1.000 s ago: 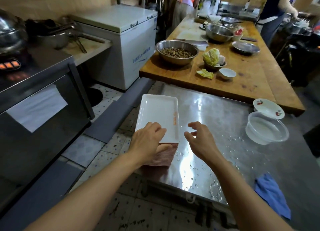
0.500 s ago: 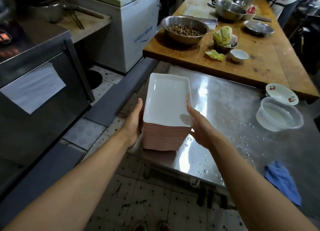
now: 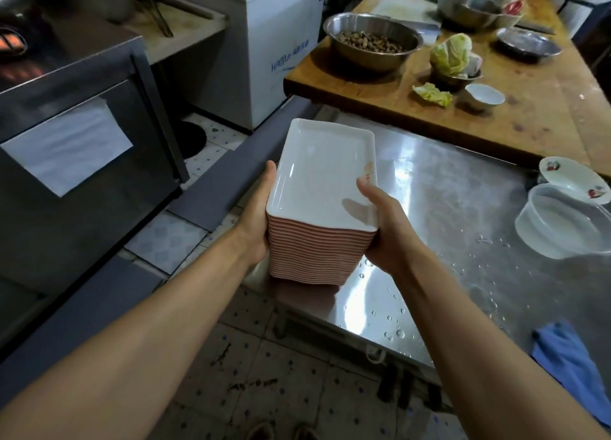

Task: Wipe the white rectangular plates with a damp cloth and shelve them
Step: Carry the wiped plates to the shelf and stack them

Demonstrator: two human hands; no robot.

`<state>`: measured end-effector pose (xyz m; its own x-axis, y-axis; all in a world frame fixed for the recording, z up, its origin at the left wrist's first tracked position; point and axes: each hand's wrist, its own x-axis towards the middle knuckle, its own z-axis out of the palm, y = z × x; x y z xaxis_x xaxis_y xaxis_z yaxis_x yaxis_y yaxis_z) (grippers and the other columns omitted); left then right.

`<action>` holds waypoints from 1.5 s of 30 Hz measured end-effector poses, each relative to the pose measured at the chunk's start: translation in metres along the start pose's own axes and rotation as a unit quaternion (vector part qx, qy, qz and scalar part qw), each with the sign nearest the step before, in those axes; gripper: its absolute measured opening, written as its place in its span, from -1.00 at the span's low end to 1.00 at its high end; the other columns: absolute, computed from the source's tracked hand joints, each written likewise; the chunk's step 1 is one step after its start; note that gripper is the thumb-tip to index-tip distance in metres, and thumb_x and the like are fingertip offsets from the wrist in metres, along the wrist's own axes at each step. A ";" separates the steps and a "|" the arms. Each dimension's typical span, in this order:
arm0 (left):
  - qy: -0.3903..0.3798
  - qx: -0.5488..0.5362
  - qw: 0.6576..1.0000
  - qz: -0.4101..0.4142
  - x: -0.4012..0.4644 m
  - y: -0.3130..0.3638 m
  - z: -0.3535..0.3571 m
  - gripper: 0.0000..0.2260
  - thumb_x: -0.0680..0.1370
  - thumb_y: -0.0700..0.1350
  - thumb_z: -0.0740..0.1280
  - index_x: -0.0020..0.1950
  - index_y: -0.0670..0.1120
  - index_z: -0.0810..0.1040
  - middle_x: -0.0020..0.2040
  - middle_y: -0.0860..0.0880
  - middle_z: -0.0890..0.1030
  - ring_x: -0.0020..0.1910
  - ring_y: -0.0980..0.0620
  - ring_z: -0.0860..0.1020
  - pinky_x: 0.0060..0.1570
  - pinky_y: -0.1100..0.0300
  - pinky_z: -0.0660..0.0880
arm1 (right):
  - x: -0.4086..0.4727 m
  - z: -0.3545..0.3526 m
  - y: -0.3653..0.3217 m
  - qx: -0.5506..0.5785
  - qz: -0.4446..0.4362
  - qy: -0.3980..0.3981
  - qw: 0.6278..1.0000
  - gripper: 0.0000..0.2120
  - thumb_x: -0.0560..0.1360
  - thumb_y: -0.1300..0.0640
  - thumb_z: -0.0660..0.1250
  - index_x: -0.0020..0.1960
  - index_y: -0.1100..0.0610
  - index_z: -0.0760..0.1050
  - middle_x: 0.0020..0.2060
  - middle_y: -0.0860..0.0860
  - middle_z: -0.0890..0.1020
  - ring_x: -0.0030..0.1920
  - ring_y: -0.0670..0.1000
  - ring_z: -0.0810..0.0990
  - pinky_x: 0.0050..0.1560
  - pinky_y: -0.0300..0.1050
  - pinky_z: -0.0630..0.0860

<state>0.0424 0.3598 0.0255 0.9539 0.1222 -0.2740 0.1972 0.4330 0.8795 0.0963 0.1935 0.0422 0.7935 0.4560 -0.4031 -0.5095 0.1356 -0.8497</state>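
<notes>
A tall stack of white rectangular plates (image 3: 322,175) with pink-edged sides is held between both hands above the left corner of the wet steel table (image 3: 446,208). My left hand (image 3: 256,215) grips the stack's left side, thumb up along the top plate's edge. My right hand (image 3: 386,228) grips the right side, thumb resting on the top plate's rim near a red mark. A blue cloth (image 3: 568,363) lies on the table's near right edge, away from both hands.
A clear plastic tub (image 3: 562,221) and a small patterned bowl (image 3: 572,178) sit at the table's right. The wooden counter (image 3: 529,109) behind carries metal bowls, cabbage and a small white bowl. A dark oven (image 3: 76,162) stands left, a white freezer (image 3: 281,43) beyond.
Both hands closed on the sides of the plate stack and lifted it off the steel table toward me; the view tilted downward.
</notes>
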 end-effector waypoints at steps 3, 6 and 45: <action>0.005 0.002 1.000 0.001 -0.001 0.003 0.001 -0.48 0.61 0.23 -0.06 0.22 -0.03 0.54 0.03 -0.07 0.67 -0.03 0.01 0.65 -0.14 0.21 0.59 | -0.002 0.002 -0.002 0.011 0.006 0.000 1.000 -0.81 0.54 0.08 0.21 0.06 0.12 0.52 -0.15 0.06 0.69 -0.13 0.07 0.65 -0.02 -0.04 0.54; 0.005 0.006 1.000 -0.005 -0.004 0.009 0.002 -0.49 0.61 0.23 -0.05 0.21 -0.04 0.54 0.03 -0.08 0.67 -0.03 0.00 0.65 -0.14 0.20 0.60 | -0.003 0.006 -0.004 0.021 0.012 0.005 1.000 -0.77 0.53 0.14 0.22 0.14 0.17 0.48 -0.14 0.08 0.67 -0.10 0.10 0.62 0.02 -0.01 0.52; 0.014 -0.003 0.996 -0.086 -0.053 0.036 -0.002 -0.75 0.58 -0.02 0.15 0.03 -0.12 0.57 -0.24 -0.07 0.70 -0.31 0.02 0.66 -0.37 0.24 0.57 | -0.029 0.015 0.018 0.030 0.013 -0.069 0.997 -0.44 0.22 0.25 0.23 0.23 0.08 0.38 -0.08 0.07 0.67 -0.06 0.10 0.64 -0.10 0.00 0.56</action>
<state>-0.0014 0.3710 0.0712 0.8993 0.0707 -0.4316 0.3560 0.4548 0.8163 0.0589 0.1957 0.0437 0.7285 0.5758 -0.3711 -0.5518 0.1722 -0.8160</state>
